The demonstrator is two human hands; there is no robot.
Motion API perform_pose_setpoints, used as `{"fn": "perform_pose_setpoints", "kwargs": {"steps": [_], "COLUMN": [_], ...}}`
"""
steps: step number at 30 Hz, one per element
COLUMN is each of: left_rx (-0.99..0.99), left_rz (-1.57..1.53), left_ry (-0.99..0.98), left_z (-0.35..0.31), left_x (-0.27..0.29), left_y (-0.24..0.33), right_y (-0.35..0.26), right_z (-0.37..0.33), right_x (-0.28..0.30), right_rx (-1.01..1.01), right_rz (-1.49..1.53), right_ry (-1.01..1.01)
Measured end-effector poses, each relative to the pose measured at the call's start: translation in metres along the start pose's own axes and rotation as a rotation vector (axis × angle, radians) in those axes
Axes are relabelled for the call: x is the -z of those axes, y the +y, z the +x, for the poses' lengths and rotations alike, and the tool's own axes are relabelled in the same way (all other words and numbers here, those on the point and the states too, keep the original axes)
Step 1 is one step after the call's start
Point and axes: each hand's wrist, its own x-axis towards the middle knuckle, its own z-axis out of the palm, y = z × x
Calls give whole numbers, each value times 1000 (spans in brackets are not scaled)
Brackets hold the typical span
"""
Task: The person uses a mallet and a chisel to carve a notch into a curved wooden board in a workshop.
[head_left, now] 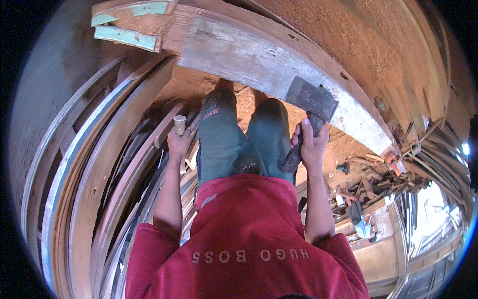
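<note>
My right hand (312, 142) is closed around the dark handle of a mallet (304, 94). Its big, blocky, worn head points up, in front of a long grey-white weathered board (239, 52) that lies beyond my knees; touching or apart, I cannot tell. On the other side, my left hand (178, 143) grips what looks like a chisel (179, 120). Only the pale, round, flared end of its handle rises above my fist; the blade is hidden. My left hand is beside my left thigh, near leaning planks.
Long boards (107, 164) lean in rows along my left. Turquoise-painted wood pieces (127, 37) lie at the far left. Sawdust (343, 25) covers the surface beyond the weathered board. Scrap wood (371, 184) is heaped on the right, near a bright opening (428, 209).
</note>
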Motion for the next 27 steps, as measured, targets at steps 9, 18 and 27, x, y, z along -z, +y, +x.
{"fn": "perform_pose_setpoints", "kwargs": {"steps": [9, 18, 27], "left_rx": [-106, -18, -11], "left_rz": [-36, -14, 32], "left_ry": [-16, -20, -72], "left_z": [11, 9, 6], "left_x": [-9, -15, -15], "left_y": [5, 11, 8], "right_y": [-13, -1, 33], "right_z": [-1, 23, 41], "right_x": [2, -25, -43], "right_rx": [36, 228, 497], "right_rz": [-133, -52, 110], "right_ry": [-96, -26, 33]}}
